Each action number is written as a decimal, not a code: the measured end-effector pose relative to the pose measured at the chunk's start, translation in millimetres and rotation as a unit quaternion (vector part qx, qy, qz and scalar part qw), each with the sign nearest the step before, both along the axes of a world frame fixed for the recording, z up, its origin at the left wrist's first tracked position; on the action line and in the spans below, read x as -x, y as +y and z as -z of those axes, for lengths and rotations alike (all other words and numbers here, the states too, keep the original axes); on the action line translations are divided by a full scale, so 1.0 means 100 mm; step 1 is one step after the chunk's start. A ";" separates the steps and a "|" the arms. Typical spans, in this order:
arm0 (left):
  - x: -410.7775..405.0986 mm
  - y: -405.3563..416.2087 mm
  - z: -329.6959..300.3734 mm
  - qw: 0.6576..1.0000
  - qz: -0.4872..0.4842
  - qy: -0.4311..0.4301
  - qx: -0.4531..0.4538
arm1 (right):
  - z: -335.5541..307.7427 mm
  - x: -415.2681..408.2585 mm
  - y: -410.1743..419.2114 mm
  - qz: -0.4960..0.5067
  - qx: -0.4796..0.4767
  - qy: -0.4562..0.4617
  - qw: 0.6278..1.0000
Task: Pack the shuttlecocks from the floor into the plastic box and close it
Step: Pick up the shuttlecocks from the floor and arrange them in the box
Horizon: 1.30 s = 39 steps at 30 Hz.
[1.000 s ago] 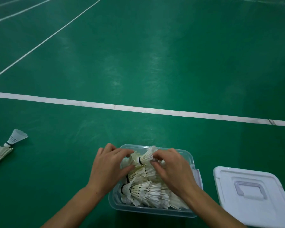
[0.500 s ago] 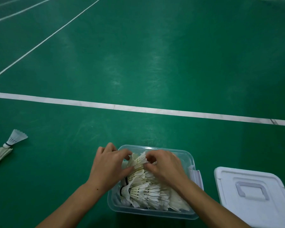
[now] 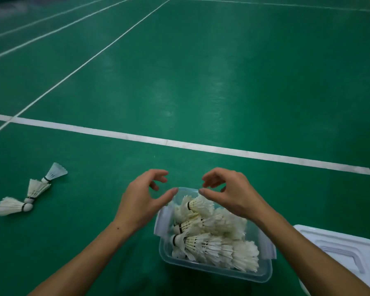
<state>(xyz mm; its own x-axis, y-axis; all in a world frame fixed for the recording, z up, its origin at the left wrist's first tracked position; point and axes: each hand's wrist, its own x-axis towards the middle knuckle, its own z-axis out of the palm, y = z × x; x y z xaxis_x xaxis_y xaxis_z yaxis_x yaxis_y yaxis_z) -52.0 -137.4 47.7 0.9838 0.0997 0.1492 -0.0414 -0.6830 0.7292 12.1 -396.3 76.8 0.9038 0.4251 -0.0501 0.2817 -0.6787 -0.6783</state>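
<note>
Clear plastic box full of white shuttlecocks on the green floor, left hand and right hand now lifted off them, each grip apart and empty, three shuttlecocks still on the floor at left, white lid at right

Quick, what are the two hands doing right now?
Left hand: open, holding nothing.
Right hand: open, holding nothing.

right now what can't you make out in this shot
All in the head view:
- Plastic box: far rim partly hidden by the left hand and right hand; its floor is buried under shuttlecocks.
- White lid: cut off by the right and bottom edges, partly behind the right forearm.
- Three shuttlecocks on the floor: too small to read markings.
</note>
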 end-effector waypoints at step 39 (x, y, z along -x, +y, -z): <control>-0.11 4.26 1.24 0.911 -0.174 0.297 -0.225 | 1.68 -0.68 5.44 -0.242 0.076 0.010 0.967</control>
<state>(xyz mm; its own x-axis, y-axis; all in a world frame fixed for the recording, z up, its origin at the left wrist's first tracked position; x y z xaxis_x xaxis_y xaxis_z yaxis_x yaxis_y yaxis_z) -41.3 288.7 -76.3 0.8247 0.4812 -0.2973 0.5458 -0.8150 0.1949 80.4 147.6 -91.3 0.5989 0.7847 -0.1600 0.5792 -0.5624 -0.5901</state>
